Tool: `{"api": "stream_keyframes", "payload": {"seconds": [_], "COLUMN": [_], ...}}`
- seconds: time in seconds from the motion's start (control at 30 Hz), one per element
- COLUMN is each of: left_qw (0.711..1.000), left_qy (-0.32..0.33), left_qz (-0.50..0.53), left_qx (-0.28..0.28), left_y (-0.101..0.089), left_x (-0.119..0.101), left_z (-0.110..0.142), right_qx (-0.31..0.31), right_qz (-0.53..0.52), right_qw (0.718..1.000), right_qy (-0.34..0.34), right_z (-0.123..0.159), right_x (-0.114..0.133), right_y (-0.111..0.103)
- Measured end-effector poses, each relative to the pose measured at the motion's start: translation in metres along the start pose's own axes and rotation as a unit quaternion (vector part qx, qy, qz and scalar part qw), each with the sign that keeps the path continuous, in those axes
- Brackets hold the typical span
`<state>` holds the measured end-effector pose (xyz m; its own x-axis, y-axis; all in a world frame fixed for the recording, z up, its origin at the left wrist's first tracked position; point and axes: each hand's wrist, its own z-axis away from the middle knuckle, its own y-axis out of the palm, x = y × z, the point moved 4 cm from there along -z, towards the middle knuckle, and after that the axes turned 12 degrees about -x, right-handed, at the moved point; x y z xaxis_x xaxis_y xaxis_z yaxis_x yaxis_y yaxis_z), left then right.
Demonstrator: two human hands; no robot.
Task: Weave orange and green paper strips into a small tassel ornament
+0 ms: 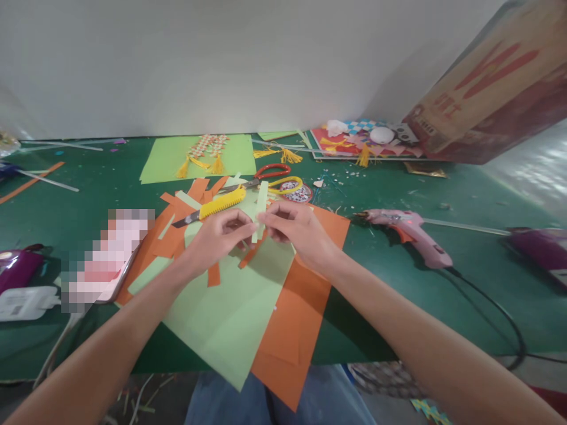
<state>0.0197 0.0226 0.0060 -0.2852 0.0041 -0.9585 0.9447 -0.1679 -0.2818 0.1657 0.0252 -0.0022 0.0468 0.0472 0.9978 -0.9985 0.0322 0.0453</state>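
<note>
Between my two hands stands a narrow light-green paper strip [262, 203], pinched near its lower part. My left hand [221, 233] has thumb and fingertips closed at the strip's left side. From the right, my right hand [292, 223] grips the same strip between thumb and fingers. Below them lies a light-green paper sheet [221, 313] on top of an orange paper sheet [296, 313]. Cut orange strips [214, 274] are scattered around my left hand. Just beyond it rest a yellow utility knife [221, 203] with its blade out and scissors [283, 184] with red and yellow handles.
A pink glue gun [411, 233] lies on the right, its cord running off the green table [376, 313]. A phone [110, 260] and white charger [26, 303] are at left. Tasselled woven paper pieces [208, 150] lie at the back; a paper bag [491, 88] stands back right.
</note>
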Motion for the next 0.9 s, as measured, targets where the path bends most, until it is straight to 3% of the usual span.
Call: {"api": "stream_keyframes", "payload": {"seconds": [0.6,0.73,0.9], "left_qw": [0.999,0.995,0.978], "left_qy": [-0.015,-0.024,-0.074], "left_qz": [0.049,0.098,0.183], "left_qx": [-0.003,0.009,0.069], "left_y": [0.0011,-0.0006,0.0009], "left_x": [-0.0040,-0.0026,-0.0009], "left_z": [0.0003,-0.0007,0.0000], "right_qx": [0.047,0.109,0.174], "right_qz": [-0.026,-0.092,-0.164], "right_qw": [0.998,0.986,0.963], "right_qy": [0.031,0.084,0.127], "right_z": [0.0004,-0.0003,0.0000], "right_x": [-0.0018,-0.0022,-0.0021], "right_y": [0.0038,0.0038,0.0041]}}
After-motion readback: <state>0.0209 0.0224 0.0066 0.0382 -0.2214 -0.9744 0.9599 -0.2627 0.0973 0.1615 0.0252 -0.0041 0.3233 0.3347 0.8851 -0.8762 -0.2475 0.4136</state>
